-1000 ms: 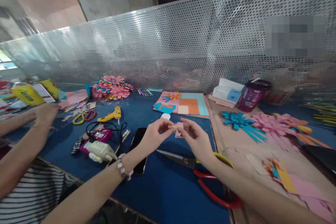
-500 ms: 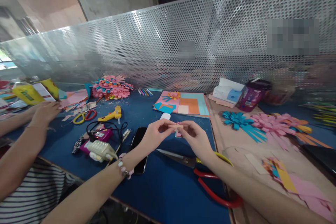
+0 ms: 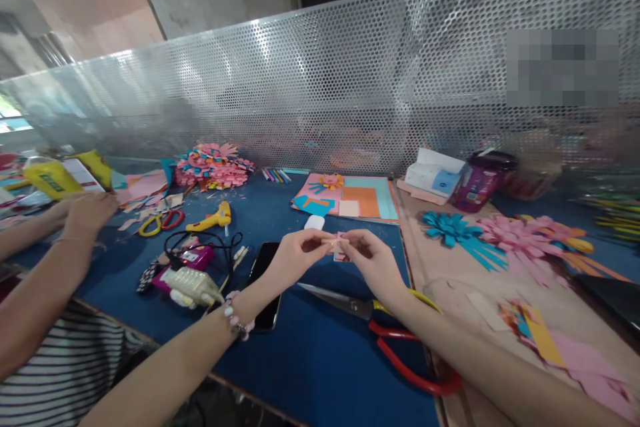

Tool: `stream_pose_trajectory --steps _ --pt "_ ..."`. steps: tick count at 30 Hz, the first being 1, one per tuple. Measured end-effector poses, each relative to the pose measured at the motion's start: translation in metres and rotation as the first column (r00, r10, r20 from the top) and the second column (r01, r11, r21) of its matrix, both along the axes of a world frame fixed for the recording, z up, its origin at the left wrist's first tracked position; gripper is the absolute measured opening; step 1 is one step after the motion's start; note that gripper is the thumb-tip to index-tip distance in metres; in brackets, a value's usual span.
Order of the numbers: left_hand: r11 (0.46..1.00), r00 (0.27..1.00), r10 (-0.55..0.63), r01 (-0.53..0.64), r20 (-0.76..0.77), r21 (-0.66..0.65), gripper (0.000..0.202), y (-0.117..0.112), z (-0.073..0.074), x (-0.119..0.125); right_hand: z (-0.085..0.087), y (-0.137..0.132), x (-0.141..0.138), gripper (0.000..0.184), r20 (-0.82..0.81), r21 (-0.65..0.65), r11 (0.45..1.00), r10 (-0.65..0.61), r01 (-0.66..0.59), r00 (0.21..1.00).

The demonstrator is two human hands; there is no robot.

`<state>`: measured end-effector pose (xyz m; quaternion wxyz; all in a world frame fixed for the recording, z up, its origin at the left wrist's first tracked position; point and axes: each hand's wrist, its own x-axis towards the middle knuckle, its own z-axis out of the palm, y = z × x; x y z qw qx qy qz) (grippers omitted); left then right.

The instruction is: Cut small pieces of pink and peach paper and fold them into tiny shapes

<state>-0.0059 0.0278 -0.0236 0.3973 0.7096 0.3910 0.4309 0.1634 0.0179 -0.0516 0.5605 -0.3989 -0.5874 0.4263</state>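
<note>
Both my hands meet above the middle of the blue table, pinching a small pale pink piece of paper (image 3: 339, 248) between the fingertips. My left hand (image 3: 301, 252), with a beaded bracelet on the wrist, grips its left side. At the right side of the piece, my right hand (image 3: 371, 257) is closed on it. Large scissors (image 3: 357, 307) with red and yellow handles lie under my right wrist, blades pointing left. Beneath my left forearm is a black phone (image 3: 267, 313). A white computer mouse (image 3: 315, 222) sits just behind my hands.
Colored paper sheets (image 3: 370, 203) lie at the back, near a pile of paper flowers (image 3: 213, 165). A yellow glue gun (image 3: 213, 217), small scissors (image 3: 161, 222) and a purple power strip (image 3: 193, 260) are at left. A co-worker's hands (image 3: 90, 213) work there. Blue paper flower (image 3: 453, 228) at right.
My hands stay in nearly the same place, with the fingers shifting slightly on the paper piece. The co-worker's hands at left have moved a little.
</note>
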Motion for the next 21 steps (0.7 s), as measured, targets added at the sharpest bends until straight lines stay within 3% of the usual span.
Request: stream_pose_trajectory --steps 15,18,21 --pt "0.999 0.997 0.041 -0.040 -0.061 0.005 0.028 0.003 0.001 -0.001 -0.005 0.005 -0.001 0.021 0.040 -0.006 1.000 -0.021 0.021 0.999" --pt "0.999 0.997 0.043 -0.043 -0.067 0.011 0.028 0.004 0.000 -0.002 0.009 -0.002 0.000 0.017 0.134 0.087 0.990 -0.126 0.115 0.983" --pt "0.998 0.996 0.058 -0.058 -0.067 -0.006 0.029 0.007 -0.003 -0.003 0.037 -0.020 0.010 0.014 0.110 0.213 0.923 -0.347 0.319 0.931"
